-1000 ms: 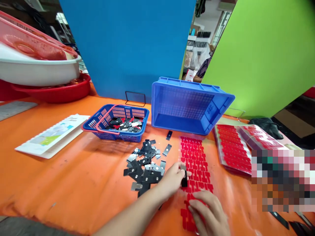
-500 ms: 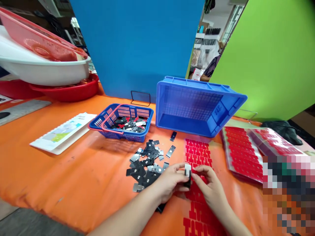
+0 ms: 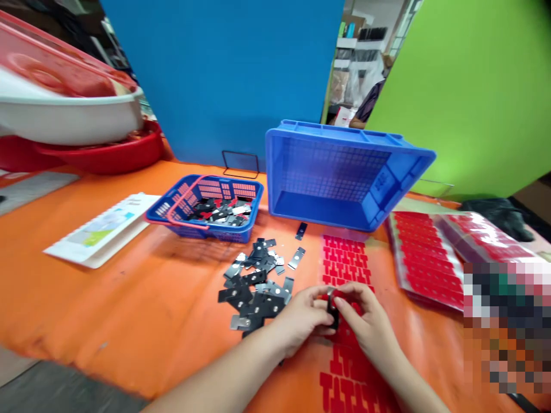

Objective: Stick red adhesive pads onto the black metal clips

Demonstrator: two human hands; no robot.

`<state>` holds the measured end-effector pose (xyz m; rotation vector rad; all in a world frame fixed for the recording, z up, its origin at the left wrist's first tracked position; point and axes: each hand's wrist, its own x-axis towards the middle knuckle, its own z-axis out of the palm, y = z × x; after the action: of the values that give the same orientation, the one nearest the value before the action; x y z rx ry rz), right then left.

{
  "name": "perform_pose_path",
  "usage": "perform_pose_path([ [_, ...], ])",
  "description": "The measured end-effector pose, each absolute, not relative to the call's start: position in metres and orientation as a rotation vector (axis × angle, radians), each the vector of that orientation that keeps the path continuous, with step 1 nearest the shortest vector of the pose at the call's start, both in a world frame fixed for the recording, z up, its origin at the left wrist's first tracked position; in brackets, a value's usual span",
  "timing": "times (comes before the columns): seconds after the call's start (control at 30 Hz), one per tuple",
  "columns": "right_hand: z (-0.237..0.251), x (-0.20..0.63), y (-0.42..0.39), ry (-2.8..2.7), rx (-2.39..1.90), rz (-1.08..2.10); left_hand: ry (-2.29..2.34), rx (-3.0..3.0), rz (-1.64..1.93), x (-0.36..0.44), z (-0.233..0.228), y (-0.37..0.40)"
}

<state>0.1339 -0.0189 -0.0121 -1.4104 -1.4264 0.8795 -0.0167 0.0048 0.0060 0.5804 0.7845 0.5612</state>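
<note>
My left hand (image 3: 301, 321) is closed around a small black and silver metal plate (image 3: 333, 316), held upright over a sheet of red T-shaped stickers (image 3: 344, 264). My right hand (image 3: 368, 318) pinches at the plate's top end, its thumb pressing a red sticker (image 3: 332, 299) against the metal. The fingers partly cover both pieces. Left of my hands lies a loose pile of similar black and silver plates (image 3: 253, 298), and two single plates lie apart above it.
A blue basket (image 3: 202, 229) with a pink handle holds more plates, some with red on them. A blue crate (image 3: 327, 215) lies on its side behind. Stacked red sheets (image 3: 424, 258) are at right, a folded white card (image 3: 101, 229) at left, and basins (image 3: 99, 155) further back.
My right fingers have closed in on the plate's top, bringing the red sticker onto its silver end. The plate has turned slightly, and the camera view has shifted a little.
</note>
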Motion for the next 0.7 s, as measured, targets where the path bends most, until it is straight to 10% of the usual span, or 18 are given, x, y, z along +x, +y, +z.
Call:
perform_pose_path([
  [0.7,-0.005,0.132,-0.019,-1.393,-1.423,0.983,0.917,0.672,0.608,-0.013,0.014,0.005],
])
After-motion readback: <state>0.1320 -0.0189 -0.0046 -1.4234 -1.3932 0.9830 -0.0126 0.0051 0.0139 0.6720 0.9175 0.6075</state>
